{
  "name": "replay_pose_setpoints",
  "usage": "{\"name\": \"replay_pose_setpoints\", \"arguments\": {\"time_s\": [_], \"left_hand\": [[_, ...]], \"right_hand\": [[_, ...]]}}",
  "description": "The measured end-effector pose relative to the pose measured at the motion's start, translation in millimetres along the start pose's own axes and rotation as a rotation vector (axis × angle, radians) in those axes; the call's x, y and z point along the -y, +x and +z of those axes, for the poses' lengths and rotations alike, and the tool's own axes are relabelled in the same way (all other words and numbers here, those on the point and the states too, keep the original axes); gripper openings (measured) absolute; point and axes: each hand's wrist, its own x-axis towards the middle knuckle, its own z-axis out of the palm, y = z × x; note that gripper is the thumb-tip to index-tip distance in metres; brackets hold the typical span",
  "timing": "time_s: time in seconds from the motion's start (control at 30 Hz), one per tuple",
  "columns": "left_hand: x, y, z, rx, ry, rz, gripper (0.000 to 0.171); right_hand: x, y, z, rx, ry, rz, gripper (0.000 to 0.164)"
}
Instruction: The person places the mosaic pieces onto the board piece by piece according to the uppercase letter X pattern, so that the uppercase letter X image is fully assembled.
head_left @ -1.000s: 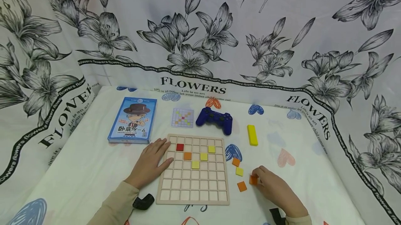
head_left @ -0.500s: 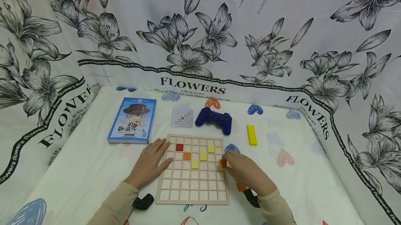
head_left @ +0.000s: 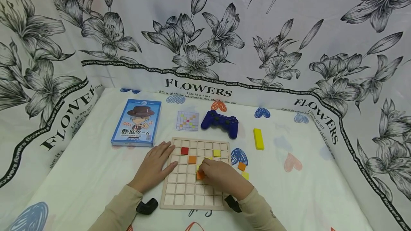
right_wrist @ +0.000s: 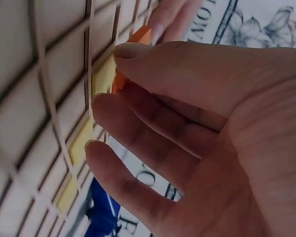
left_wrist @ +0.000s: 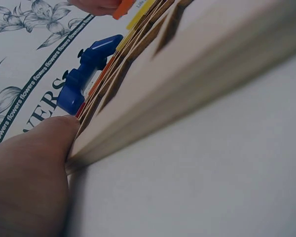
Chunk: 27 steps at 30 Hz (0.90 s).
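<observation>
A wooden grid board (head_left: 176, 199) lies flat on the cloth. My left hand (head_left: 153, 168) rests with fingers extended along its left edge. Over the board's middle, my right hand (head_left: 226, 179) pinches a small orange square tile (right_wrist: 142, 35) between thumb and fingers. This tile is close to the cells below a yellow tile (head_left: 198, 167), which the fingers partly cover; whether it touches the board I cannot tell. Also seated in cells are a red tile (head_left: 184, 151), another orange tile (head_left: 192, 160) and a yellow tile (head_left: 217, 153). One more yellow tile is mostly hidden behind the right hand.
Right of the board lie a loose orange tile (head_left: 242, 166) and a loose yellow tile (head_left: 245, 176). Behind it are a patterned grid card (head_left: 187, 120), a blue game controller (head_left: 219, 124) and a blue box (head_left: 136, 124). A yellow block (head_left: 258, 139) lies farther right.
My right hand has carried the orange tile leftward from the loose tiles, over the board's right edge to its middle. My left hand has stayed at the left edge.
</observation>
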Motion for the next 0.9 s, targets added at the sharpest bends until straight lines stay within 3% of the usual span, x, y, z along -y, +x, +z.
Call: {"name": "replay_pose_setpoints", "arguments": {"time_s": [0.4,0.9], "left_hand": [[-0.3,2.5,0.4,0.002,-0.003,0.005,0.066],[0.2,0.5,-0.2,0.017,-0.004,-0.012,0.066]], "right_hand": [[13,14,8,-0.048,-0.063,-0.104,0.017],[16,17,12,-0.093,-0.061,-0.154,0.015]]}}
